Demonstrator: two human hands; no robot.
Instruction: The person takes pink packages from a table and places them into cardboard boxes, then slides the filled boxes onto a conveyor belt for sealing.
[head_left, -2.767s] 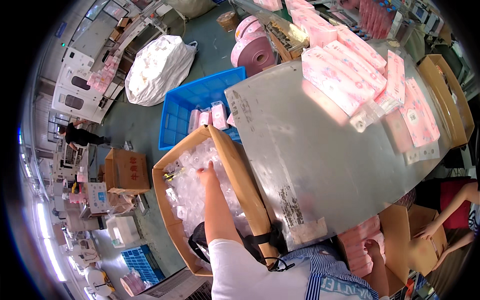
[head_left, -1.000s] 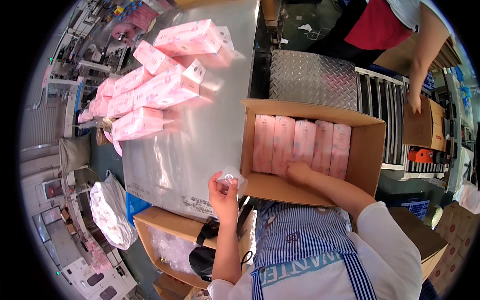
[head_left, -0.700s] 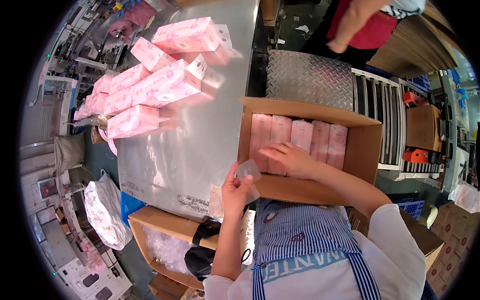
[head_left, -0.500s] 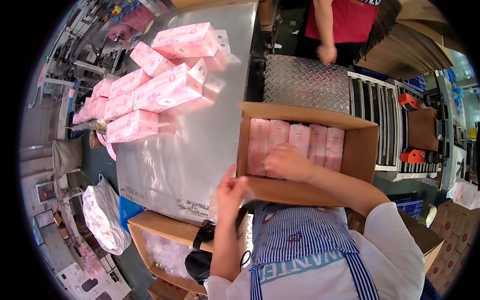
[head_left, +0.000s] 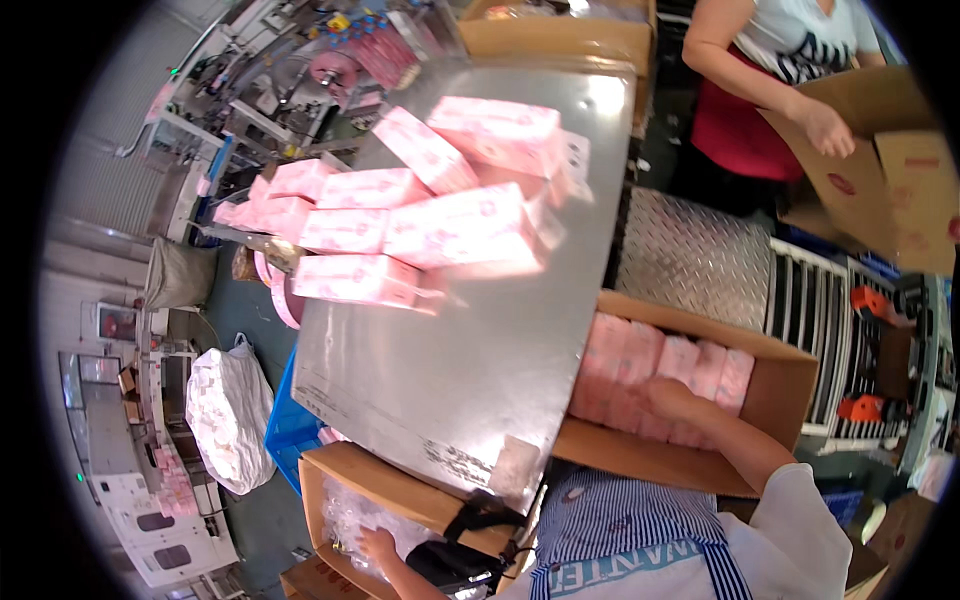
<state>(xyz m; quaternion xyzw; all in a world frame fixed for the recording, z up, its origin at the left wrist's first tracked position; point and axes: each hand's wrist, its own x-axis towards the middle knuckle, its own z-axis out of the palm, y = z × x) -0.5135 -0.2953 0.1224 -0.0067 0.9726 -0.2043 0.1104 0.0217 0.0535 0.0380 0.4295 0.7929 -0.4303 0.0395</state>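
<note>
My right hand (head_left: pixel 670 398) rests on a row of pink tissue packs (head_left: pixel 625 350) inside a cardboard box (head_left: pixel 690 465); its fingers are blurred against the packs. Down at the left, my left hand (head_left: pixel 378 547) reaches into another cardboard box (head_left: pixel 375 480), its fingers spread over crumpled clear plastic (head_left: pixel 345 510). Nothing shows in its grasp. Several more pink tissue packs (head_left: pixel 455 230) lie in a loose group on the metal table (head_left: pixel 470 350).
A co-worker (head_left: pixel 745 110) at the far right handles an opened carton (head_left: pixel 840 180). A roller conveyor (head_left: pixel 800 300) and a ribbed metal plate (head_left: pixel 695 245) adjoin my box. A white sack (head_left: pixel 230 415) and a blue crate (head_left: pixel 283 430) stand left of the table.
My left hand has gone from beside the packed box down to the plastic-filled box. My right hand stays on the packs. The view has turned left, and the co-worker now handles a carton.
</note>
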